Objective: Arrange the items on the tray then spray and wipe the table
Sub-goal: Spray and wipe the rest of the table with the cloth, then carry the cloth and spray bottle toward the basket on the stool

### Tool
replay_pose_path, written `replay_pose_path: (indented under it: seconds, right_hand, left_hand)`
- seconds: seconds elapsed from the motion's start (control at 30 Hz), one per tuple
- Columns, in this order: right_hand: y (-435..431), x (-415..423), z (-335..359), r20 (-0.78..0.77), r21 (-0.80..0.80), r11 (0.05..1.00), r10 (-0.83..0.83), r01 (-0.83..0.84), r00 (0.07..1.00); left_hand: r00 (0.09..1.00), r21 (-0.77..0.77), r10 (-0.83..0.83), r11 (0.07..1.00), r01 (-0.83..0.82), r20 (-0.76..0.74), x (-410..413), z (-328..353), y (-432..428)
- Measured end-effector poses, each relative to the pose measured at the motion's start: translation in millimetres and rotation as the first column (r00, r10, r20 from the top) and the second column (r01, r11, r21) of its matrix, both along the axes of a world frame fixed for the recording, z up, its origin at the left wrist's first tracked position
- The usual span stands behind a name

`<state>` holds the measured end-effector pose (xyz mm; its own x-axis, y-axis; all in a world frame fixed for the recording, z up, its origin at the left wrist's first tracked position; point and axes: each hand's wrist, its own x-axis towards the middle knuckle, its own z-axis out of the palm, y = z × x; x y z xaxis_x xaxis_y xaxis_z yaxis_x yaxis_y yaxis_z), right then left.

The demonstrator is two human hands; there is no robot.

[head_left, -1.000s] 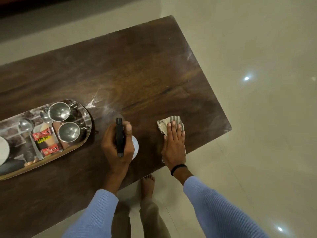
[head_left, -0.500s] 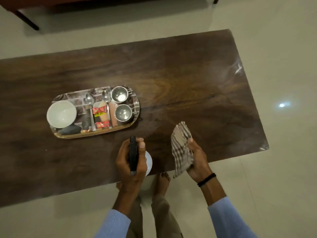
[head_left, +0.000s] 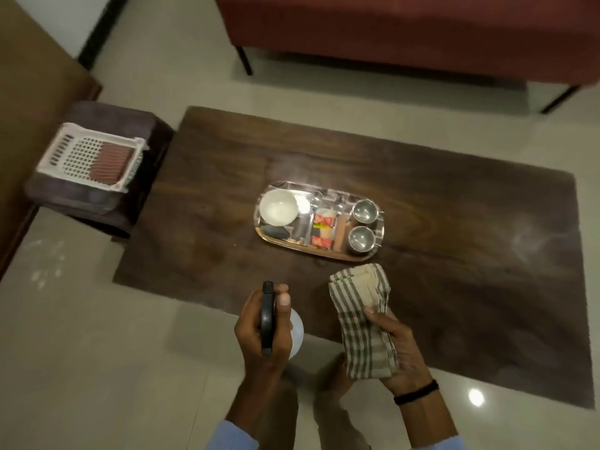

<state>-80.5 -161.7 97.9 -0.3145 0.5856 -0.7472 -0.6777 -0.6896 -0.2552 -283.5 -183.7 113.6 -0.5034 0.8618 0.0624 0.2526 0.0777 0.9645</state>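
A dark wooden table (head_left: 454,222) fills the middle of the view. On it sits an oval metal tray (head_left: 279,243) holding a white bowl (head_left: 279,207), two steel cups (head_left: 364,211), spoons and red sachets (head_left: 323,220). My left hand (head_left: 259,339) grips a spray bottle (head_left: 268,316) with a black head and pale body, at the table's near edge. My right hand (head_left: 397,349) holds a striped cloth (head_left: 362,316) lifted off the table, just below the tray.
A red sofa (head_left: 406,30) stands behind the table. A low stool at the left carries a white plastic basket (head_left: 91,157). A wooden panel (head_left: 29,118) runs along the far left. My bare feet (head_left: 331,371) stand on the pale tiled floor.
My right hand lifted the cloth off the table, where it had been pressed flat. The view pulled back and swung left, so the whole table, sofa and stool now show.
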Motion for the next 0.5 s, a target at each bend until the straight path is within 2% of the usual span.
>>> replay_pose_path:
  seconds: [0.27,0.5]
  right_hand:
    - [11,-101,89,0.123,0.17,0.959,0.207,-0.227,0.971]
    - [33,-209,127,0.129,0.151,0.945,0.273,-0.291,0.953]
  left_hand:
    - [0.981,0.077,0.194,0.978,-0.196,0.031,-99,80,-11]
    - [0.952,0.119,0.304,0.944,-0.307,0.042,-191,120,-2]
